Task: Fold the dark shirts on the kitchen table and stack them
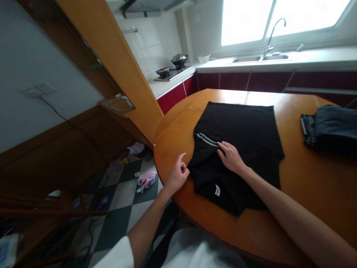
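A black T-shirt (242, 126) lies spread on the wooden table, its left side partly folded over. Two pale stripes run across that folded part, and a small white label (217, 190) shows near the lower edge. My left hand (177, 174) is at the shirt's left edge, its index finger raised and its other fingers curled against the fabric, seemingly pinching it. Palm down, my right hand (231, 157) rests on the shirt with fingers stretched out, the tips by the end of the stripes.
The round wooden table (304, 208) holds a stack of folded dark clothes (334, 128) at the right. Beyond it are a counter with a sink (247, 58) and a stove (174, 73) with pans. Plastic bags (147, 180) lie on the checkered floor to the left.
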Demonstrator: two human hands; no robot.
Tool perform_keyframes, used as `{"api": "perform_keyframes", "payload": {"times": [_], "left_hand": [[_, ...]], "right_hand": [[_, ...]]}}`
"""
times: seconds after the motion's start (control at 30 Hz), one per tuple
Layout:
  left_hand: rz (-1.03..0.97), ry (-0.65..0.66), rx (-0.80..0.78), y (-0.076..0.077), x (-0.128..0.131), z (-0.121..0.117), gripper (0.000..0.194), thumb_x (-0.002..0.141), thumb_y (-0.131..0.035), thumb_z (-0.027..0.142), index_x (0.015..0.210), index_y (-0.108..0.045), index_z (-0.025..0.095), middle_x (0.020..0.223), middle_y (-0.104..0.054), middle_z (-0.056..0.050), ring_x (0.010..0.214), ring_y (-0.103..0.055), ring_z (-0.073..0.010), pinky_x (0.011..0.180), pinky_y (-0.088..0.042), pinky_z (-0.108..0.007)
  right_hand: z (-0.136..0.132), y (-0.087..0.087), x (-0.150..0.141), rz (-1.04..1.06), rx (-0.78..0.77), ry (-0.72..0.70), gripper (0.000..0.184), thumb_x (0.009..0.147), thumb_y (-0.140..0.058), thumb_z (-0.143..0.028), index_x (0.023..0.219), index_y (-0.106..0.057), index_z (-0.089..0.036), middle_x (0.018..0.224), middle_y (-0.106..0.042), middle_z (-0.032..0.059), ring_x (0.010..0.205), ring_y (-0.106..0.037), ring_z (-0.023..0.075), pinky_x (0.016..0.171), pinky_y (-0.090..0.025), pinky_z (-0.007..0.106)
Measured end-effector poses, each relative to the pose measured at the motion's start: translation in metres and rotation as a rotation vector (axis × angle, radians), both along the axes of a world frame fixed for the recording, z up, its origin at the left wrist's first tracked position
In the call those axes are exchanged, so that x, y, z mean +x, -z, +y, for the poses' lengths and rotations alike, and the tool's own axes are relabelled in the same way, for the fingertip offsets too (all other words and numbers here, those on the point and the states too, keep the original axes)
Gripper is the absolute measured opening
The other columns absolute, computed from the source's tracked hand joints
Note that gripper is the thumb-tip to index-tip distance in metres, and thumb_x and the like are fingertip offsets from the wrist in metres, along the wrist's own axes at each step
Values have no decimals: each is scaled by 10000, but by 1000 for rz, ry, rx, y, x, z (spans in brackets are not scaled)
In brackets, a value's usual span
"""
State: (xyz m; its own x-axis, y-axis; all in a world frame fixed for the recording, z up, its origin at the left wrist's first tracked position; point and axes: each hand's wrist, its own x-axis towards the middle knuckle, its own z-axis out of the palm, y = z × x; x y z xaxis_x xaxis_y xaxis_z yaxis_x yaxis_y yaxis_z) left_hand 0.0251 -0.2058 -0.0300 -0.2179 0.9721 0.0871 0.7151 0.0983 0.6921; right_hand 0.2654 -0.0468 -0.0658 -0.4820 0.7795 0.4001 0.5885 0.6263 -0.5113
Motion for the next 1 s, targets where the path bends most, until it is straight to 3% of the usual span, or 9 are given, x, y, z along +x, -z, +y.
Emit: {"api": "perform_keyframes", "payload": {"times": [0.1, 0.23, 0.3, 0.37, 0.47, 0.67, 0.8, 0.93, 1.0], "left_hand": [[154, 36, -35, -3, -1, -1, 649, 832, -527, 96, 1465, -411, 183, 743, -567, 44, 693, -570, -146, 738, -452, -278], [257, 120, 147, -13, 9, -13, 210, 914, -571, 189, 1117, -617, 217, 979, -619, -44, 953, -593, -207, 895, -466, -351], [236, 221, 120, -18, 17, -24, 94, 930, -611, 274, 1006, -630, 222, 995, -628, -48, 968, -595, -216, 883, -475, -348], [222, 279, 57, -21, 24, -36, 217, 879, -699, 332, 1062, -636, 235, 1018, -640, -49, 975, -600, -229, 865, -483, -350], [219, 238, 7, -16, 37, -51, 405, 811, -751, 289, 1188, -611, 248, 1028, -648, -49, 961, -606, -238, 839, -484, -353], [138, 46, 26, 0, 55, -52, 216, 792, -546, 93, 941, -624, 228, 658, -532, 34, 619, -561, -156, 632, -438, -282], [238, 132, 117, -8, 64, -47, 271, 739, -510, 25, 866, -644, 224, 755, -624, -20, 740, -623, -186, 713, -481, -303], [330, 232, -30, -15, 72, -53, 285, 805, -500, 33, 945, -677, 207, 899, -702, -70, 852, -669, -218, 791, -501, -331], [326, 252, -82, -17, 72, -56, 192, 869, -535, 106, 928, -686, 208, 894, -713, -69, 826, -673, -217, 770, -499, -329]], "right_hand": [[0, 5, 0, -52, 2, -14, 431, 995, -450, -347, 1355, -618, -180, 1352, -632, 148, 1350, -501, 310, 1139, -370, 522], [-4, 1, 1, -68, 41, 45, 412, 970, -464, -286, 1320, -635, -155, 1326, -631, 164, 1288, -526, 323, 1116, -389, 511], [-6, -5, 2, -46, 65, 91, 391, 956, -462, -249, 1281, -656, -153, 1271, -646, 165, 1218, -551, 323, 1076, -423, 496], [-7, -10, 3, -11, 77, 116, 371, 948, -459, -230, 1246, -673, -167, 1217, -656, 157, 1167, -558, 319, 1037, -448, 485], [-6, -11, 4, 18, 53, 115, 338, 935, -472, -226, 1180, -702, -199, 1156, -660, 141, 1122, -559, 317, 1001, -467, 481], [-2, -2, 5, 8, 19, 98, 289, 920, -497, -233, 1088, -731, -212, 1125, -640, 126, 1073, -567, 299, 974, -487, 463], [-2, -1, 6, -11, 30, 91, 272, 918, -513, -231, 1079, -730, -210, 1134, -632, 122, 1073, -568, 293, 968, -492, 449], [-2, -2, 7, -38, 37, 83, 268, 914, -518, -221, 1077, -731, -209, 1137, -623, 123, 1076, -562, 298, 965, -485, 455], [-2, -2, 6, -50, 42, 78, 272, 916, -516, -221, 1082, -731, -210, 1142, -620, 126, 1078, -561, 300, 959, -485, 459]]}}
